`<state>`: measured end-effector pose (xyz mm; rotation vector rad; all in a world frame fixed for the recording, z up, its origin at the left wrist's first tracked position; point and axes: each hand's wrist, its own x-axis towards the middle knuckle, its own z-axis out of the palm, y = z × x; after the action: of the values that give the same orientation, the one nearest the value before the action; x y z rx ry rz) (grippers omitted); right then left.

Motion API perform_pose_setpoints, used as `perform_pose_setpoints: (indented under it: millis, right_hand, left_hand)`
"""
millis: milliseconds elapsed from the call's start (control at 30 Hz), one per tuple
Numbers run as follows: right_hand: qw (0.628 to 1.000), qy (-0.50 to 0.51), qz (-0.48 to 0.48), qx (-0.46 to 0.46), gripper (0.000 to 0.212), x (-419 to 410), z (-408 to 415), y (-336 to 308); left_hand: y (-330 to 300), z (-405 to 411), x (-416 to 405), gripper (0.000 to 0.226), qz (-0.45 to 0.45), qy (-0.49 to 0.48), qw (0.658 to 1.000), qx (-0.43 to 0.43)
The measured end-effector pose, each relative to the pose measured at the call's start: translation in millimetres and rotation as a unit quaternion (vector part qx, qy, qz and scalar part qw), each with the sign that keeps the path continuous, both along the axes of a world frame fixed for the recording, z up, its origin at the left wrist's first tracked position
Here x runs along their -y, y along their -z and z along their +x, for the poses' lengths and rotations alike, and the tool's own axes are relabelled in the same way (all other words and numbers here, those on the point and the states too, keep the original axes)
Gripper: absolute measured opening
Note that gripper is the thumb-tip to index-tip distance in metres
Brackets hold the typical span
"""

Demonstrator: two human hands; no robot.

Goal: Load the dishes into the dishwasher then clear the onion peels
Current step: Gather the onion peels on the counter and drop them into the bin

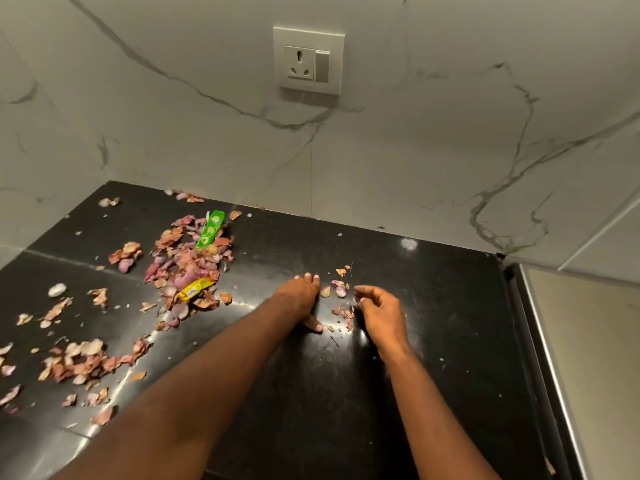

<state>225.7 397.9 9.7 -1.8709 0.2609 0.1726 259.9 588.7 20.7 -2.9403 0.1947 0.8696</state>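
Dry pink and brown onion peels litter the black countertop [440, 306]. The largest heap of peels [187, 265] lies left of centre, and a looser heap [83, 362] sits near the left front edge. A few small peels [339, 289] lie between my two hands. My left hand [300, 299] rests palm down on the counter, fingers forward and thumb spread out toward me, just left of those peels. Just right of them is my right hand [381, 315], its fingers loosely curled toward the peels. Nothing is plainly held in it. No dishes or dishwasher are in view.
A green wrapper [210, 229] and a yellow wrapper [194, 288] lie in the largest heap. The marble wall carries a socket with a switch [308, 60]. A metal-edged surface [540, 341] borders the counter's right side.
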Motion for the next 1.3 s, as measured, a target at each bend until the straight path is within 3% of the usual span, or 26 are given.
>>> perform_pose_setpoints:
  millis: [167, 300, 400, 533, 700, 767, 867, 967, 1033, 1167, 1233, 1300]
  right_hand:
    - [0.958, -0.148, -0.218, 0.114, 0.041, -38, 40, -4]
    - [0.886, -0.287, -0.361, 0.044, 0.065, -54, 66, 8]
    - [0.837, -0.344, -0.424, 0.030, 0.067, -51, 64, 24]
    - [0.857, -0.333, -0.386, 0.066, 0.061, -47, 39, 32]
    - [0.858, -0.347, -0.368, 0.095, 0.058, -33, -3, 33]
    - [0.875, -0.332, -0.325, 0.138, 0.046, -29, -9, 25]
    - [0.928, -0.217, -0.247, 0.177, 0.030, -19, -11, 14]
    - [0.959, -0.123, -0.201, 0.159, 0.038, -3, -3, 8]
    - [0.962, -0.103, -0.221, 0.120, 0.044, 7, 6, 8]
    - [0.921, -0.210, -0.329, -0.003, 0.066, 14, 11, 17]
    - [0.909, -0.272, -0.315, -0.004, 0.068, 6, 4, 22]
    - [0.921, -0.300, -0.248, 0.018, 0.064, -4, -6, 24]
  left_hand:
    - [0, 4, -8, 0.143, 0.032, 0.063, 0.998, 0.002]
    - [-2, 2, -2, 0.140, 0.022, 0.056, 0.998, 0.017]
    - [-2, 1, -1, 0.139, 0.012, 0.039, 0.999, 0.012]
    - [1, 1, -1, 0.139, 0.006, 0.030, 0.999, 0.017]
    - [1, 1, 0, 0.141, 0.001, 0.019, 1.000, 0.022]
    - [1, -1, 0, 0.141, -0.008, 0.008, 1.000, 0.024]
    - [0, -3, -2, 0.141, -0.012, 0.005, 1.000, 0.026]
    - [1, -5, -5, 0.141, -0.021, -0.003, 1.000, 0.017]
    - [1, -6, -7, 0.142, -0.030, -0.013, 0.999, 0.013]
    - [3, -7, -7, 0.143, -0.028, -0.020, 0.999, 0.010]
    - [4, -5, -6, 0.143, -0.022, -0.019, 1.000, 0.008]
    - [5, -2, -5, 0.144, -0.020, -0.023, 1.000, 0.003]
